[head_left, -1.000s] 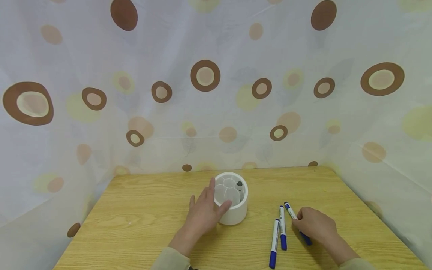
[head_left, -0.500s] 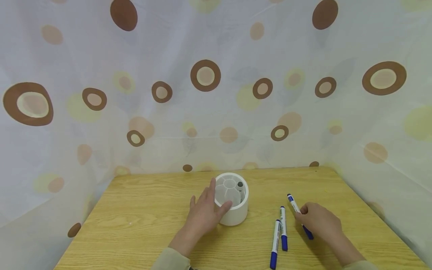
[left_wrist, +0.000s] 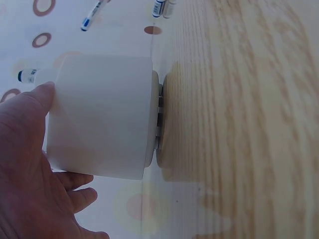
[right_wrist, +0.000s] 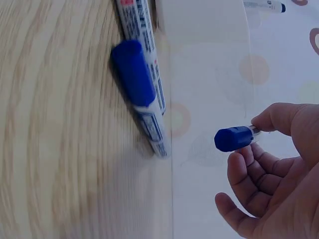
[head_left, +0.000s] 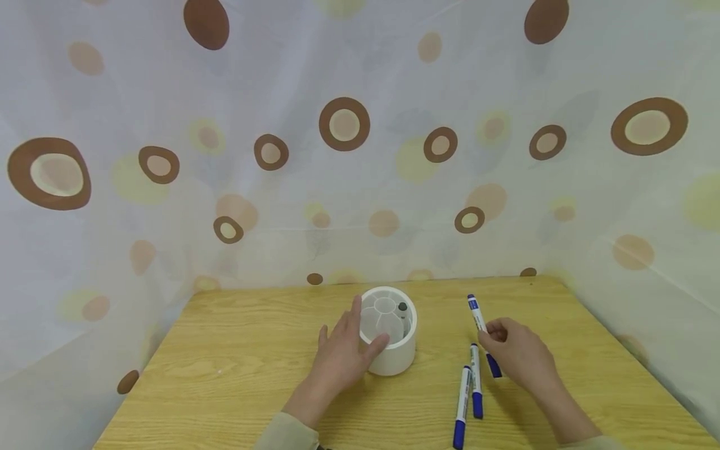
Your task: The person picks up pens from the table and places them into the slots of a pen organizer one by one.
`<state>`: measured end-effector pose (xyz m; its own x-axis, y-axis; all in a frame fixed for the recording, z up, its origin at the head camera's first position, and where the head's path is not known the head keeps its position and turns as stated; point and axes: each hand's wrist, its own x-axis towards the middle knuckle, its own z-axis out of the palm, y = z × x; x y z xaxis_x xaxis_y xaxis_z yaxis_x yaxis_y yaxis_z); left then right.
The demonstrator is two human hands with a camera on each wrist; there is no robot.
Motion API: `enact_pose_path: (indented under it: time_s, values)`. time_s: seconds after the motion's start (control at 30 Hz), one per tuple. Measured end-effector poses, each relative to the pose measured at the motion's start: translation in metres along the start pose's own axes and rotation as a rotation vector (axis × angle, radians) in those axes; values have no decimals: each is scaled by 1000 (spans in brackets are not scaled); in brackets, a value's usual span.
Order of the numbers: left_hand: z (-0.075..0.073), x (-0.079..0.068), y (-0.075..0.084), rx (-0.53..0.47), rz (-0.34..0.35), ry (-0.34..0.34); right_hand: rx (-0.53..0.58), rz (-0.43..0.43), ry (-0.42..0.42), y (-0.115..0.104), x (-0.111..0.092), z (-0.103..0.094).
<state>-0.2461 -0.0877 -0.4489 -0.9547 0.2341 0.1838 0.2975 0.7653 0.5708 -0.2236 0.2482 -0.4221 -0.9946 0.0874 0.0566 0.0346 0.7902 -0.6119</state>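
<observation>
A white round pen holder (head_left: 392, 361) with several clear compartments stands on the wooden table. My left hand (head_left: 340, 365) holds it from its left side, thumb at the near rim and fingers along the wall. One marker with a dark end (head_left: 402, 307) stands in a right-hand compartment. To the right, my right hand (head_left: 523, 359) pinches a white whiteboard marker (head_left: 476, 314) between thumb and fingers, its blue cap (right_wrist: 234, 139) pointing back toward me. The held marker is raised over the tabletop and tilted.
Two more blue-capped markers lie between the hands on the table: a nearer marker (head_left: 462, 403) and a farther marker (head_left: 476, 380), side by side. A patterned curtain (head_left: 343, 187) encloses the wooden table (head_left: 253, 350) at the back and sides.
My right hand has lifted the marker off the table and moved it up and leftward, toward the pen holder. The left hand stays on the holder.
</observation>
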Motion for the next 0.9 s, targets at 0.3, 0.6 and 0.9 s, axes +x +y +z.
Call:
enact_pose_path:
  time_s: [0.3, 0.6, 0.9]
  values:
    - [2, 1, 0, 6, -10, -11, 160, -27, 35, -26, -1, 10]
    - [1, 2, 0, 11, -7, -4, 194, -82, 62, -44, 4, 12]
    - [4, 3, -3, 15, -19, -6, 244, -110, 75, -60, 11, 16]
